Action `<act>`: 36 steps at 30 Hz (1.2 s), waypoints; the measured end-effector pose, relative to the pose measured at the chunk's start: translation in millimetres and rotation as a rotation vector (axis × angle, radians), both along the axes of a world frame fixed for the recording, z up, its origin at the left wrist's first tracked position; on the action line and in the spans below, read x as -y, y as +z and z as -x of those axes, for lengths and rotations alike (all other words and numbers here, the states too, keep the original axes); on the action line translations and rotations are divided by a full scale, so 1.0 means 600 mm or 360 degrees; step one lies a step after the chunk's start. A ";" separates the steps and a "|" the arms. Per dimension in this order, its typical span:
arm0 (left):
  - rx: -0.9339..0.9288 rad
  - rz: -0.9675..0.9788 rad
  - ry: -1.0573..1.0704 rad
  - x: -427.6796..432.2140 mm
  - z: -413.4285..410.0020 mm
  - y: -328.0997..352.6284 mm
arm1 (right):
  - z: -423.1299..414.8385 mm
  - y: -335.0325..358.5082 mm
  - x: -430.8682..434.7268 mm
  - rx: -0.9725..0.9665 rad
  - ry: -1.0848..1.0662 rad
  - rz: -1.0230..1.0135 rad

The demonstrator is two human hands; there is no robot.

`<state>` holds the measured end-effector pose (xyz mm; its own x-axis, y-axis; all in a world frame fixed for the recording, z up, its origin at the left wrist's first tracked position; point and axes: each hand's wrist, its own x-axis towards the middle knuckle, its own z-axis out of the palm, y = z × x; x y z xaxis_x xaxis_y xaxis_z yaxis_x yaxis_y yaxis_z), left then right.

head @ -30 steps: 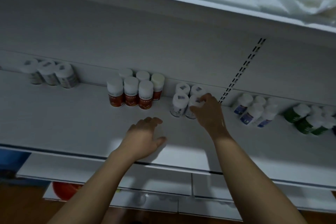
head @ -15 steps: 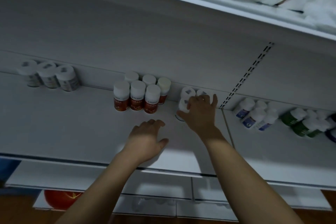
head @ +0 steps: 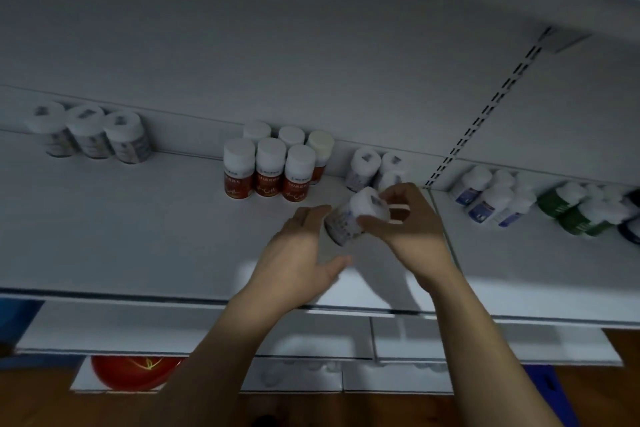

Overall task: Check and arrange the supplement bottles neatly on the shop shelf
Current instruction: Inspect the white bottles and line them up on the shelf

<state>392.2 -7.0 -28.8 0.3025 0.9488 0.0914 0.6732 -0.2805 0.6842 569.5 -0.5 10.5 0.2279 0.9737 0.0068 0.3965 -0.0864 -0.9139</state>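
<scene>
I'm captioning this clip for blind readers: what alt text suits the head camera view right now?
A right hand grips a tilted white bottle by its cap end above a white shelf, with the left hand open beside its base. Along the back stand red-labelled bottles, more white bottles, blue-labelled bottles and green bottles.

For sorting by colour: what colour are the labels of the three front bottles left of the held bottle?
Red-orange labels; the head view shows them best.
</scene>
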 end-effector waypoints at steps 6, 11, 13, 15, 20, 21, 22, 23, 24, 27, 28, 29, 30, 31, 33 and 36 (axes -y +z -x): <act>0.0487 0.0108 -0.0104 0.049 -0.011 0.040 | -0.019 0.031 0.061 -0.0740 0.0224 -0.0041; 0.0745 0.0230 -0.0116 0.094 -0.025 0.068 | -0.046 0.046 0.086 -0.0973 0.0452 -0.0093; 0.0812 0.0258 -0.0136 0.107 -0.030 0.074 | -0.055 0.048 0.094 -0.1025 0.0522 -0.0094; 0.0817 0.0277 -0.0127 0.117 -0.037 0.077 | -0.062 0.047 0.101 -0.1055 0.0570 -0.0082; 0.0777 0.0139 0.0044 0.136 -0.064 0.074 | -0.069 0.038 0.108 -0.1076 0.0565 -0.0066; 0.0758 0.0085 0.0067 0.138 -0.070 0.072 | -0.070 0.036 0.109 -0.1074 0.0548 -0.0057; 0.0731 0.0035 0.0087 0.140 -0.075 0.070 | -0.069 0.036 0.111 -0.1071 0.0532 -0.0048; 0.0710 -0.0008 0.0105 0.140 -0.079 0.068 | -0.070 0.035 0.111 -0.1065 0.0519 -0.0040; 0.0701 -0.0041 0.0120 0.141 -0.082 0.066 | -0.070 0.035 0.113 -0.1061 0.0509 -0.0033; 0.0707 -0.0082 0.0146 0.143 -0.090 0.065 | -0.070 0.036 0.117 -0.1099 0.0473 -0.0021; 0.0713 -0.0087 0.0144 0.145 -0.092 0.064 | -0.070 0.036 0.119 -0.1117 0.0467 -0.0021; 0.0717 -0.0097 0.0137 0.146 -0.093 0.063 | -0.071 0.036 0.122 -0.1130 0.0467 -0.0023; 0.0716 -0.0112 0.0127 0.148 -0.094 0.061 | -0.071 0.036 0.125 -0.1135 0.0469 -0.0025; 0.0711 -0.0123 0.0116 0.150 -0.095 0.061 | -0.072 0.036 0.128 -0.1137 0.0470 -0.0027; 0.0705 -0.0116 0.0096 0.153 -0.095 0.062 | -0.072 0.035 0.134 -0.1143 0.0465 -0.0030; 0.0687 -0.0125 0.0062 0.158 -0.093 0.061 | -0.072 0.035 0.143 -0.1136 0.0449 -0.0033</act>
